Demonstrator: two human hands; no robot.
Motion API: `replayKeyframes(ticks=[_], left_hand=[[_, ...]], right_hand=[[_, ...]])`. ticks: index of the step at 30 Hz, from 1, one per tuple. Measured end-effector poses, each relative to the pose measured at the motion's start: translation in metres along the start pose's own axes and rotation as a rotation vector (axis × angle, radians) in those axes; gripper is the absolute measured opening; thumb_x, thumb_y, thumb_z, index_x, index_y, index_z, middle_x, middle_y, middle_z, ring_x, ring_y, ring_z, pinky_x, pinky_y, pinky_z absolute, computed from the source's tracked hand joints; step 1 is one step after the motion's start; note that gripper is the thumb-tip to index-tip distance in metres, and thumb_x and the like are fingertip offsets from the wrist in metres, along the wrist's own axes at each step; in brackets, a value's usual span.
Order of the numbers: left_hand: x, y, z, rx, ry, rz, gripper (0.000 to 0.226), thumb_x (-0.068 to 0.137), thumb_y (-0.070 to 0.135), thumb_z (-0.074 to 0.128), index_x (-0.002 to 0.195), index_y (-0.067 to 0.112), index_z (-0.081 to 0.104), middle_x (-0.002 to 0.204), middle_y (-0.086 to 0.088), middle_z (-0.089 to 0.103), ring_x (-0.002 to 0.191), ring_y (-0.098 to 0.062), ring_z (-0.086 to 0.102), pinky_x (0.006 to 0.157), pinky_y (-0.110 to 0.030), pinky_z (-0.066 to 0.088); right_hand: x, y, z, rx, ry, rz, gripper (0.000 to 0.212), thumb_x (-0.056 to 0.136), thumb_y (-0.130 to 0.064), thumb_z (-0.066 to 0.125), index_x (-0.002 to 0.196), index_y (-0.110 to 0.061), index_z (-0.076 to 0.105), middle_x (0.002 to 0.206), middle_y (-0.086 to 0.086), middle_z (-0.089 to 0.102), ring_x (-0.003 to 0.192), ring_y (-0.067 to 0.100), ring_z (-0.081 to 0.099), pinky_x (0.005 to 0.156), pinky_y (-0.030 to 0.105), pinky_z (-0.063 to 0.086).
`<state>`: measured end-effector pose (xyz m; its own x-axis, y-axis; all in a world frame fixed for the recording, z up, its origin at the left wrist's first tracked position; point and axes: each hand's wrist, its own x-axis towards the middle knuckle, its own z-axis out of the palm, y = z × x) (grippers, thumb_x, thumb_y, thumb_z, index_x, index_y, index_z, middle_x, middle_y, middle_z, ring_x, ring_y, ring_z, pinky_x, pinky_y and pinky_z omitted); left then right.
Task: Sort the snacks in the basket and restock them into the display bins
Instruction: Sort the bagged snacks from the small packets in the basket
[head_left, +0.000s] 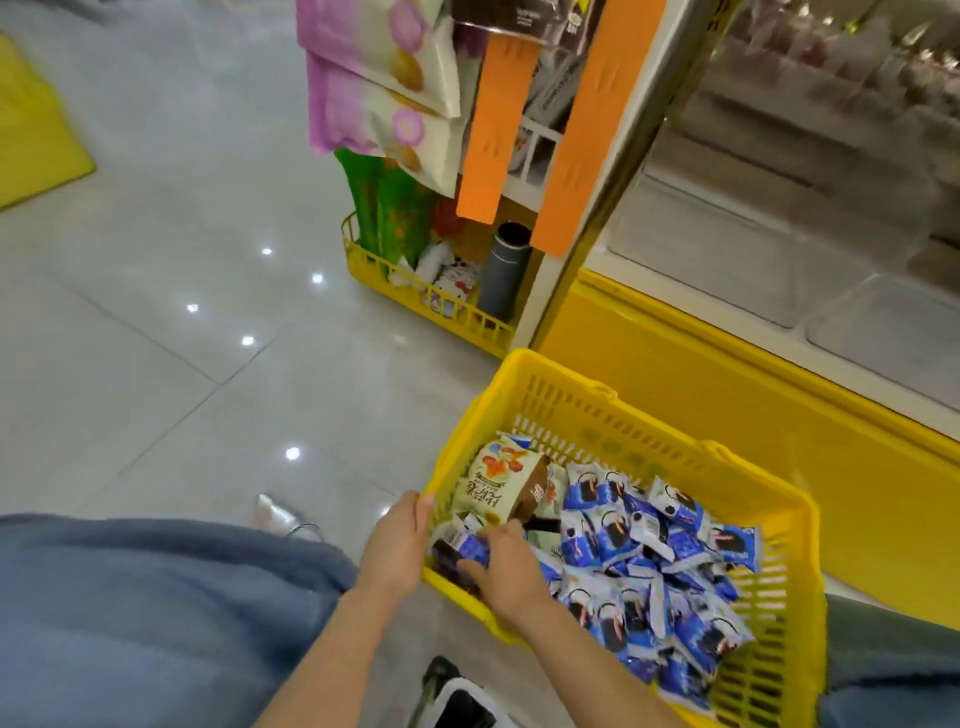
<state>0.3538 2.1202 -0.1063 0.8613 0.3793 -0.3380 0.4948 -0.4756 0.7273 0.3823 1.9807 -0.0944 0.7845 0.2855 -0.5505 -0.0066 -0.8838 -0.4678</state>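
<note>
Head view: left hand is gripping the basket at its near-left corner, right hand is pinching a blue packet, best lifted singly.

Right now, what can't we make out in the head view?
All head view:
display bins: blurred, glare on clear fronts; contents unreadable.
basket floor: buried under blue packets.
right hand grip: fingertips hidden among packets.
basket's near corner: cut off by bottom edge.
packet print: too small, blurred.
</note>
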Motion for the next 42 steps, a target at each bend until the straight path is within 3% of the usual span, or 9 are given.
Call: replayKeyframes(ticks=[7,12,14,17,23,29,33,38,42], left_hand=[[0.006,0.004,0.002,0.013,-0.011,-0.005,0.034,0.099,0.041,0.029,0.069,0.026,0.036,0.065,0.008,0.044,0.064,-0.012,0.043,0.059,-0.029,0.026],[0.009,0.006,0.003,0.011,-0.022,-0.035,0.032,0.1,0.038,0.028,0.076,0.02,0.041,0.067,0.008,0.044,0.067,-0.013,0.043,0.062,-0.028,0.027],[0.007,0.007,0.003,0.015,-0.014,-0.031,0.032,0.1,0.037,0.028,0.08,0.017,0.043,0.067,0.008,0.044,0.07,-0.015,0.045,0.062,-0.028,0.028],[0.006,0.01,0.002,0.032,-0.02,-0.042,0.03,0.1,0.035,0.028,0.085,0.016,0.044,0.071,0.005,0.047,0.074,-0.016,0.046,0.064,-0.027,0.029],[-0.006,0.024,-0.006,-0.246,0.199,0.143,0.019,0.096,0.014,0.045,0.112,0.014,0.055,0.105,0.002,0.051,0.091,-0.004,0.055,0.069,-0.003,0.038],[-0.016,0.056,-0.014,-0.436,-0.328,0.258,0.018,0.087,0.033,0.06,0.105,0.034,0.059,0.099,0.011,0.067,0.089,0.002,0.063,0.074,-0.015,0.05],[-0.016,0.055,-0.019,-0.434,-0.081,0.215,0.006,0.088,0.024,0.06,0.083,0.025,0.056,0.07,0.017,0.066,0.063,0.005,0.059,0.057,-0.008,0.042],[-0.006,0.045,-0.03,-0.512,0.144,0.097,0.013,0.09,0.023,0.057,0.08,0.016,0.054,0.066,0.007,0.063,0.057,0.004,0.057,0.053,-0.008,0.042],[-0.004,0.042,-0.029,-0.563,0.14,0.056,0.015,0.089,0.026,0.057,0.088,0.012,0.058,0.076,0.0,0.066,0.067,-0.003,0.063,0.058,-0.013,0.048]], right_hand=[[0.005,0.013,-0.006,0.069,-0.053,-0.003,0.02,0.087,-0.018,0.064,0.105,-0.014,0.054,0.115,0.009,0.057,0.094,0.015,0.052,0.081,0.024,0.041],[0.004,0.018,-0.001,0.206,-0.093,0.054,0.033,0.086,-0.026,0.066,0.112,-0.012,0.052,0.086,-0.003,0.059,0.072,0.006,0.052,0.056,0.011,0.037],[0.003,0.015,0.006,0.21,-0.041,0.03,0.014,0.087,-0.028,0.064,0.09,-0.017,0.057,0.074,-0.006,0.055,0.07,0.009,0.052,0.052,0.01,0.034],[0.001,0.009,0.01,0.194,0.026,0.008,0.029,0.09,-0.026,0.059,0.066,-0.025,0.044,0.066,-0.006,0.049,0.069,0.015,0.049,0.058,0.022,0.036],[-0.007,-0.002,-0.036,0.119,0.18,-0.188,0.02,0.098,-0.021,0.045,0.081,-0.015,0.055,0.066,-0.007,0.049,0.058,0.006,0.044,0.055,0.021,0.034],[-0.018,-0.007,-0.095,0.077,0.183,-0.546,0.016,0.095,-0.023,0.052,0.094,-0.017,0.066,0.079,-0.015,0.061,0.076,-0.002,0.056,0.068,0.014,0.043],[-0.003,0.001,-0.089,0.469,0.108,-0.351,0.024,0.099,-0.025,0.04,0.092,-0.017,0.062,0.086,-0.008,0.064,0.081,0.006,0.061,0.075,0.02,0.049],[0.011,0.029,-0.025,0.208,-0.201,-0.086,0.029,0.099,-0.027,0.044,0.122,-0.01,0.048,0.115,0.008,0.055,0.103,0.019,0.053,0.089,0.027,0.042],[0.013,0.032,0.004,0.034,-0.137,-0.113,0.053,0.094,-0.032,0.052,0.14,-0.016,0.032,0.135,0.008,0.043,0.123,0.023,0.044,0.101,0.03,0.036]])
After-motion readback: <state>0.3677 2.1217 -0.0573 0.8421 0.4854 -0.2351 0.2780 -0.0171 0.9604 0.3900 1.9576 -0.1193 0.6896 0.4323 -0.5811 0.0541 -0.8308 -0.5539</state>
